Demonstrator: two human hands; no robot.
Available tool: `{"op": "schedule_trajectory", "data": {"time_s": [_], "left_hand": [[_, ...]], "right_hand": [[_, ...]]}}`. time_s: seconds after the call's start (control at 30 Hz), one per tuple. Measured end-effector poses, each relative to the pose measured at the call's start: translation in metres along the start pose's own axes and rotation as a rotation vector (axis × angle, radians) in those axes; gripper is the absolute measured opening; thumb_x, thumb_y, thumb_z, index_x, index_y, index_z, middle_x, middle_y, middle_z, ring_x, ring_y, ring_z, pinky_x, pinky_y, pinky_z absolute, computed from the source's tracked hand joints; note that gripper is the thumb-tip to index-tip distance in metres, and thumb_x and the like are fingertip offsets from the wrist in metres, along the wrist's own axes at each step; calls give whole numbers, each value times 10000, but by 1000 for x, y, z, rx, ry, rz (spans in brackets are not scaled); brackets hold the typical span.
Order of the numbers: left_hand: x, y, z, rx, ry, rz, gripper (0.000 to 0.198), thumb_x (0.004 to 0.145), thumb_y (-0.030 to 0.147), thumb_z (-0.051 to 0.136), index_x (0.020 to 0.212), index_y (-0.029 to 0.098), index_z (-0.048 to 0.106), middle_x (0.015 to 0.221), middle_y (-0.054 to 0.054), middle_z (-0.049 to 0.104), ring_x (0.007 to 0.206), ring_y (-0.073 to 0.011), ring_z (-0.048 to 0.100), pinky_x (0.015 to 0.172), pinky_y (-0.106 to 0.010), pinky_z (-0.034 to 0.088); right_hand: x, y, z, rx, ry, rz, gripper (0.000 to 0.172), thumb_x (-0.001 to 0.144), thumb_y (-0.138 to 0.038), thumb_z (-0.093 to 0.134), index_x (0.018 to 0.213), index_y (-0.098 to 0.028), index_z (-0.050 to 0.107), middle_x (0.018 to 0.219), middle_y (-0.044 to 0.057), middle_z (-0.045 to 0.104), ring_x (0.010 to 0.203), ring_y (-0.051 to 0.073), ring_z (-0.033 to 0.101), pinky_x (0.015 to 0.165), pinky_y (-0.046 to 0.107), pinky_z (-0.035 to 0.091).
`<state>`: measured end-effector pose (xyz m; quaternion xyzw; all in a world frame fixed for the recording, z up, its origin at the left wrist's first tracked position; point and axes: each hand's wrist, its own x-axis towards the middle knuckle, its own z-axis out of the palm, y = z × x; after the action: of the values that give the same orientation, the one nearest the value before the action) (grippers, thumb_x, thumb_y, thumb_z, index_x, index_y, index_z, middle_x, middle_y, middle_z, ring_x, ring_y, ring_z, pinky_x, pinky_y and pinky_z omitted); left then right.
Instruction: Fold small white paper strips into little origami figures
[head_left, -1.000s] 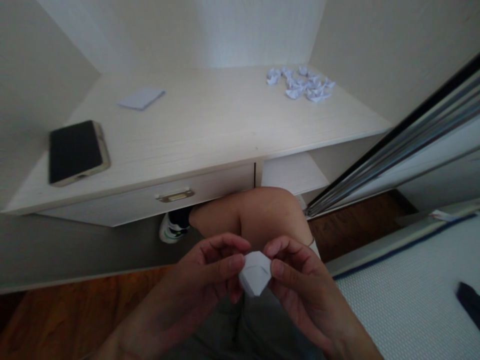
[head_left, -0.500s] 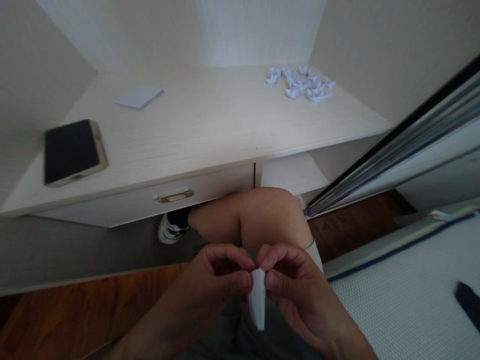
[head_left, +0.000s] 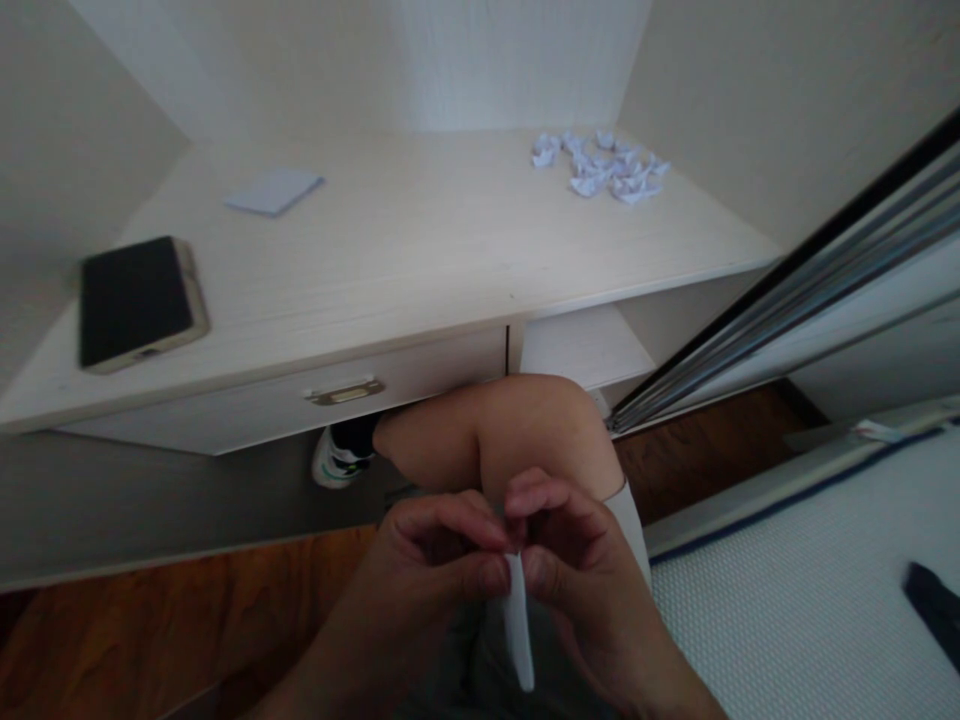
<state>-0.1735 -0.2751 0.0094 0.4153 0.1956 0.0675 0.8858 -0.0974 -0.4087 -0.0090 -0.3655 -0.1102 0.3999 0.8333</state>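
Observation:
Low in the view, above my lap, a small folded piece of white paper (head_left: 518, 625) is held nearly edge-on, its long end hanging down. My left hand (head_left: 442, 560) pinches its upper end between thumb and forefinger. From the other side my right hand (head_left: 574, 560) has its thumb against the paper's upper end, with the forefinger curled above. The fingers behind the paper are hidden. Several small folded paper boats (head_left: 600, 170) lie in a cluster at the back right of the white desk (head_left: 405, 240). A flat stack of white paper (head_left: 276, 191) rests at the back left.
A phone (head_left: 139, 302) lies at the desk's left end. Below the desktop are a drawer (head_left: 247, 405) with a metal handle and an open shelf (head_left: 585, 345). My bent knee (head_left: 540, 425) is against the desk front. A sliding door frame (head_left: 787, 270) and a bed (head_left: 810, 590) stand at right.
The folded paper has turned more edge-on and its lower end reaches further down. My right forefinger has lifted away from the paper's top. The view has shifted slightly.

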Motion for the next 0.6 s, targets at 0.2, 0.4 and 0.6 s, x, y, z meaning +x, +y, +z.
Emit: {"op": "schedule_trajectory", "data": {"time_s": [0.2, 0.4, 0.6], "left_hand": [[-2, 4, 3, 27, 60, 49, 166, 659, 226, 1004, 701, 242, 845, 678, 29, 729, 652, -103, 669, 623, -175, 583], [-5, 7, 5, 64, -27, 142, 167, 697, 224, 985, 787, 276, 854, 734, 37, 728, 668, -86, 662, 629, -154, 576], [-17, 23, 7, 499, 15, 362, 305, 741, 134, 927, 926, 362, 846, 795, 44, 791, 720, -126, 740, 653, -155, 599]], "right_hand": [[2, 3, 7, -22, 58, -50, 251, 725, -193, 967, 875, -288, 789, 825, -42, 609, 791, 112, 570, 721, 199, 478], [-1, 2, 1, -69, -28, -30, 115, 812, -284, 924, 824, -276, 809, 784, -37, 652, 748, 106, 587, 719, 217, 470], [-15, -16, -7, -243, -156, -64, 232, 945, -486, 775, 1057, -298, 854, 926, 28, 745, 874, 163, 667, 790, 284, 501]]}}
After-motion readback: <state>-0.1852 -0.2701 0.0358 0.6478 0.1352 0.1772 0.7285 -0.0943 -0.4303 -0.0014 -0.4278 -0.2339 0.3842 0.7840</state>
